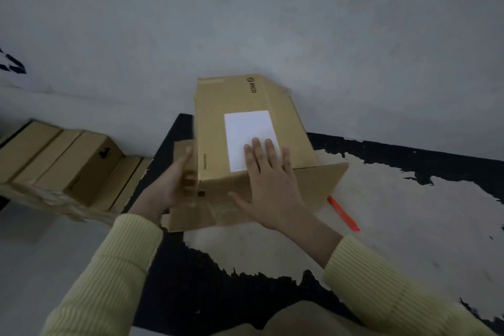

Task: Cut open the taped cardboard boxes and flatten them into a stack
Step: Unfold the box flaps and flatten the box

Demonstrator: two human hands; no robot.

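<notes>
Cardboard box (245,98) lying on a black-and-cream mat (395,226) on the floor, its end flaps open toward the person. Right hand (268,177) pressed flat, fingers straight, on the box top over a white label (245,128). Left hand (171,185) curled around the side flap (183,150). An orange-red tool (344,215) lies just right of the box. More boxes (68,155) are grouped at left.

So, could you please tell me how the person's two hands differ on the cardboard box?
The right hand lies flat, fingers straight, on top of the cardboard box, partly over its white label; the left hand curls round a side flap. Both touch the same box.
</notes>
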